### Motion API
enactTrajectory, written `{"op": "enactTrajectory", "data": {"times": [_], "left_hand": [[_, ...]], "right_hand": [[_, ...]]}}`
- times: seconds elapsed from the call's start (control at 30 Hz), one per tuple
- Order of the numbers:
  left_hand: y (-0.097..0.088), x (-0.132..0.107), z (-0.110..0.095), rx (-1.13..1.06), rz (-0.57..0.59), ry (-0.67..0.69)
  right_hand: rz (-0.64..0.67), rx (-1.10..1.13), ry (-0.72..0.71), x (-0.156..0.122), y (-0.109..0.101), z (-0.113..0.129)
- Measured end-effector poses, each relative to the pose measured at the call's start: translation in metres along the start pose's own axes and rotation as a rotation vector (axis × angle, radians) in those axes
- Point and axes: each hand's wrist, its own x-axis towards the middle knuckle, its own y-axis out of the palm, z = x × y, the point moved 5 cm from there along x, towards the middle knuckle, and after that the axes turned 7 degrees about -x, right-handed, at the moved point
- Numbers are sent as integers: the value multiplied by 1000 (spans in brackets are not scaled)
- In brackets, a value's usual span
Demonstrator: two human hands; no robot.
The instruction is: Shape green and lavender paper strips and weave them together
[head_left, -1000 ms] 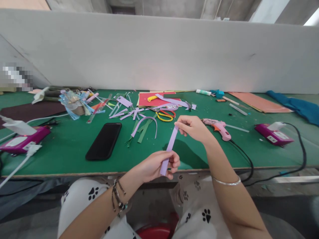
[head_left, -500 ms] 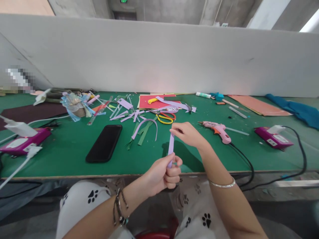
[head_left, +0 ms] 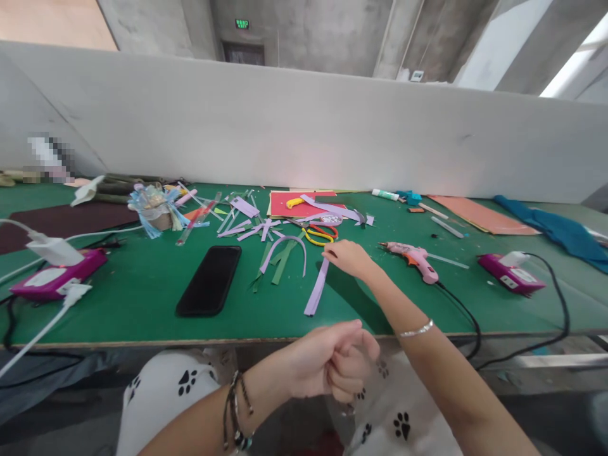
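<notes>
A lilac paper strip (head_left: 317, 286) lies on the green table (head_left: 142, 297), its far end at the fingertips of my right hand (head_left: 346, 258), which reaches forward and pinches or touches that end. My left hand (head_left: 332, 364) is curled into a loose fist in front of the table edge, over my lap, with nothing visible in it. Just beyond my right hand lie yellow-and-red scissors (head_left: 319, 234) and a heap of lilac and green paper strips (head_left: 275, 244).
A black phone (head_left: 209, 280) lies left of the strip. A pink glue gun (head_left: 414, 258) with a black cable is to the right. Magenta devices sit at the left (head_left: 57, 278) and right (head_left: 510, 273). Red card (head_left: 285, 204), a blue ribbon bundle (head_left: 154, 206) and a white wall behind.
My left hand let go of the lilac strip and dropped back into a fist near my lap. My right hand carried the strip forward and laid it on the table.
</notes>
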Motion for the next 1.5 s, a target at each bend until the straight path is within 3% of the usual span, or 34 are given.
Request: {"op": "enactTrajectory", "data": {"times": [0.17,0.4,0.57,0.7,0.87,0.93,1.0,1.1,1.27,1.4,1.5], "left_hand": [[6,-8,-10,82,22,79],[-2,-10,-18,112,-23,149],[-11,-11,-27,181,-92,232],[-14,-22,-47,458,-253,384],[-15,-50,-81,813,-552,634],[-20,-58,-90,935,-702,716],[-28,-58,-92,1018,-780,721],[-44,-47,-88,918,-744,627],[-55,-36,-85,497,-664,627],[-59,-46,-95,344,-698,792],[-63,-65,-107,472,-864,973]], "right_hand": [[-8,-36,21,24,-6,-1],[-7,66,-272,55,8,29],[-55,188,-266,65,16,35],[-136,336,-201,57,2,26],[-264,600,-107,36,-24,10],[-325,835,-65,26,-32,6],[-413,1237,-31,14,-39,2],[-484,1640,-76,-5,-46,8],[-305,1882,-110,-36,-33,26],[-125,1907,-92,-45,-16,33],[-118,1935,-38,-42,-9,29]]}}
